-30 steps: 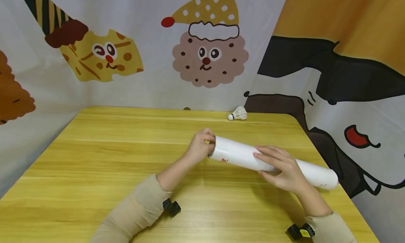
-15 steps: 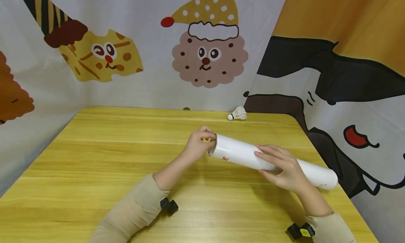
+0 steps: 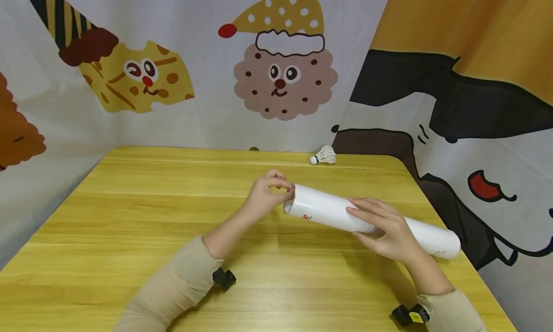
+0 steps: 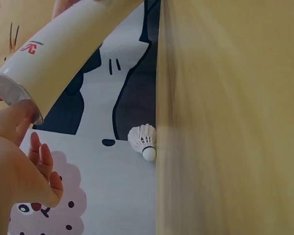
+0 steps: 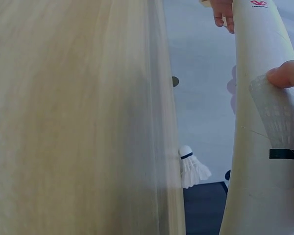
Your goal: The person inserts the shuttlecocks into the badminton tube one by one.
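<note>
A white shuttlecock tube (image 3: 324, 212) with a red logo is held tilted over the table, its open end toward the left. My right hand (image 3: 386, 226) grips the tube around its middle, and its thumb (image 5: 285, 76) lies on the side beside a printed shuttlecock picture. My left hand (image 3: 269, 193) is at the open end, with thumb and index finger reaching to the rim and into the mouth. In the left wrist view those fingertips are hidden inside the tube (image 4: 63, 54), so whether they pinch something cannot be told. Its other fingers are bent and hold nothing.
A white shuttlecock (image 3: 324, 155) lies at the far edge of the wooden table (image 3: 151, 216). Behind the table hangs a white curtain (image 3: 207, 120) printed with cartoon figures. Both sleeves carry small black cameras.
My left hand has shifted slightly left and drawn back a little from the tube's mouth, so more of its thumb shows. My right hand and the tube stay nearly still.
</note>
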